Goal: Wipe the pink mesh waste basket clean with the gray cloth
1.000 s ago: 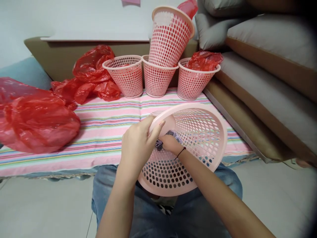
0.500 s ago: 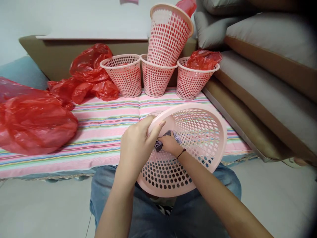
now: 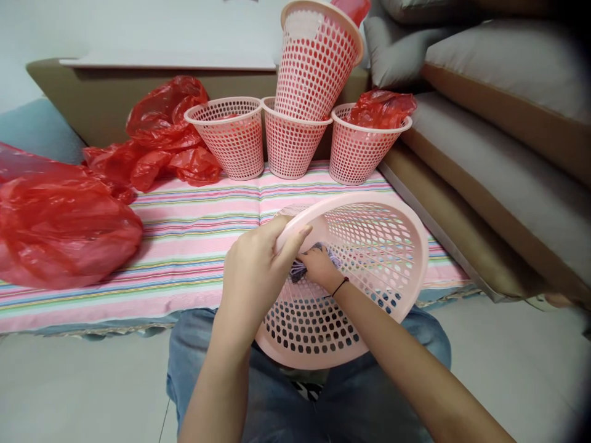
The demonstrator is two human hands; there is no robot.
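A pale pink perforated plastic basket [image 3: 418, 271] lies tilted over my lap, its mouth facing me. My left hand [image 3: 258, 264] is closed on the basket's rim at the left, thumb inside and the other fingers outside, partly hidden. Deep inside the basket, my right hand [image 3: 319, 269] is closed on a purple-grey cloth [image 3: 299, 271] and presses it against the inner wall near the bottom. Part of the cloth is hidden under my fingers. A thin dark band circles my right wrist.
Several similar baskets [image 3: 226, 147] stand at the back of the striped cloth [image 3: 194, 246], one stacked at a slant in another, some holding red plastic bags [image 3: 381, 109]. Crumpled red bags [image 3: 69, 227] lie at left. Grey cushions [image 3: 503, 141] are piled at right.
The basket's right rim has shifted slightly to the right. My right hand, with the cloth, has moved a little rightward inside it. My left hand keeps its hold on the rim.
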